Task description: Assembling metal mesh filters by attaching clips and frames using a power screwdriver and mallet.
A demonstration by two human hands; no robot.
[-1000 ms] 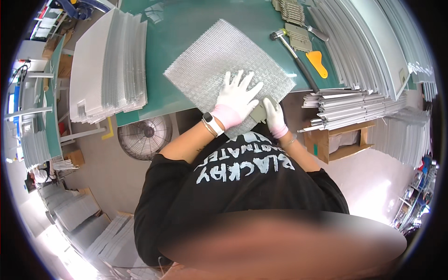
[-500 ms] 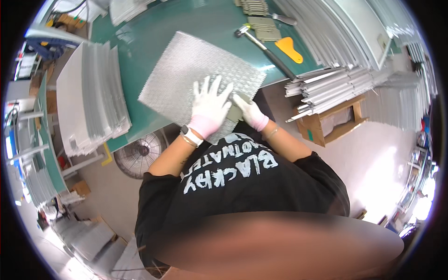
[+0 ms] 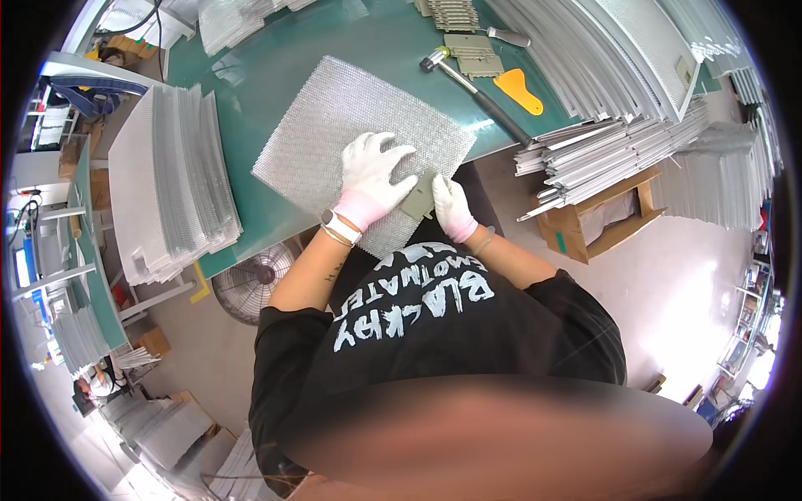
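A silvery mesh panel (image 3: 322, 117) lies at a slant on the green table, its lower corner reaching over the edge toward my shirt. On the panel's near right edge sits a small olive-green plate (image 3: 418, 199). My left hand (image 3: 368, 175), in a white glove, rests on the mesh with its fingers apart and bent, its thumb tip at the plate's left side. My gloved right hand (image 3: 453, 209) grips the plate's right side at the panel's edge; its fingers underneath are partly hidden.
A hammer (image 3: 476, 96), a yellow scraper (image 3: 518, 90), a handled tool (image 3: 510, 37) and more olive plates (image 3: 472, 55) lie at the far right. Mesh panels (image 3: 171, 184) are stacked at left. Metal strips (image 3: 614, 159) and a cardboard box (image 3: 601, 230) stand at right; a fan (image 3: 251, 280) is below the table.
My left hand's fingers have bent and drawn back slightly from lying flatter. The right hand has shifted a little toward me and right, showing more of the olive plate.
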